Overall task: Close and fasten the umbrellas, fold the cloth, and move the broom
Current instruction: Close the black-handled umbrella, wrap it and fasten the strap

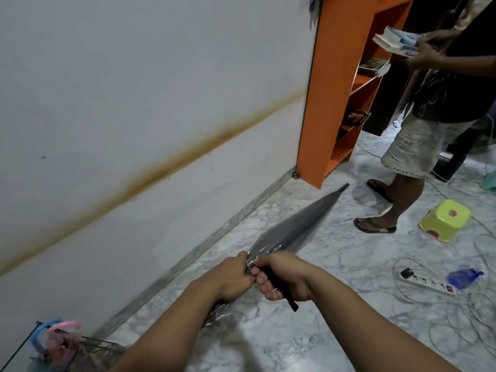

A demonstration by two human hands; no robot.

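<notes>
Closed grey umbrella (pixel 300 226) held over the floor (pixel 335 331), tip toward the shelf (pixel 346 84); right hand (pixel 287 277) grips its black handle, left hand (pixel 230 277) pinches the canopy's gathered folds

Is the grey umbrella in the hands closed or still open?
Closed: the grey umbrella tapers to its tip, canopy gathered where the left hand and right hand grip it. Fastened: cannot tell.

three umbrellas (pixel 298 229), one stool (pixel 445 220), one power strip (pixel 426 281)
</notes>
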